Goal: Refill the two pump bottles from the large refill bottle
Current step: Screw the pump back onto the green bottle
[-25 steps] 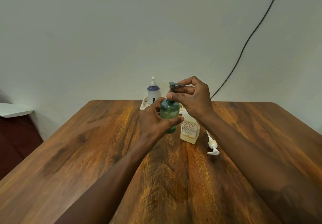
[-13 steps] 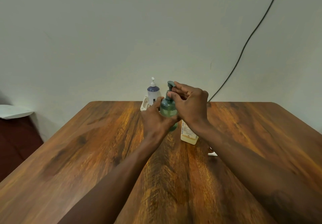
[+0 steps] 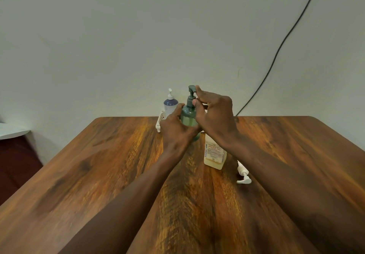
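A green pump bottle (image 3: 188,117) stands upright on the wooden table (image 3: 98,164) near the far edge. My left hand (image 3: 177,133) wraps around its body. My right hand (image 3: 214,113) pinches the dark pump collar at its neck, and the pump head (image 3: 192,88) rises above my fingers. To the right stands a pale yellow labelled bottle (image 3: 214,155), its top hidden behind my right wrist. A loose white pump (image 3: 243,174) lies on the table beside it. A blue bottle with a white pump (image 3: 170,103) stands in a white basket (image 3: 159,122) at the back.
The table ends at a pale wall close behind the bottles. A black cable (image 3: 276,52) runs diagonally down the wall to the table's back edge. A white surface (image 3: 9,132) and a dark red object (image 3: 15,166) lie off the table's left side.
My right hand has turned around the green bottle's pump neck, and the pump head has rotated from pointing sideways to facing away. My left hand has kept its hold on the bottle.
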